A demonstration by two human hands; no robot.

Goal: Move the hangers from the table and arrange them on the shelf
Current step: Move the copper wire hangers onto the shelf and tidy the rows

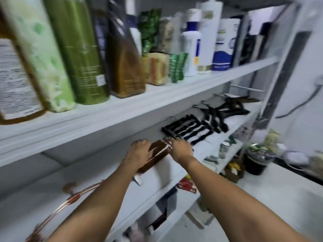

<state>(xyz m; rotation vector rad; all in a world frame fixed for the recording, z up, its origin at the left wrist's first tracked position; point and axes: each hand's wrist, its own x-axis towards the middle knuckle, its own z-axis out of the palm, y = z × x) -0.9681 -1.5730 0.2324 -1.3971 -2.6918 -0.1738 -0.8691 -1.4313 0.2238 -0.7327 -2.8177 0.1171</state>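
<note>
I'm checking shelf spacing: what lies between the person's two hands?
A stack of brown hangers fills the gap: the left hand holds one end, the right hand the other. Seen in the head view, somewhat blurred.

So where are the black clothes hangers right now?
In the head view, the black hangers lie flat on the white middle shelf, just right of the right hand and the brown wooden hangers.

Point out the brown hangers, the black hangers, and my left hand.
brown hangers (153,158): head view, wooden body between the wrists
black hangers (187,128): head view, middle of the nearer stack
left hand (139,150): head view, back of the hand
</note>
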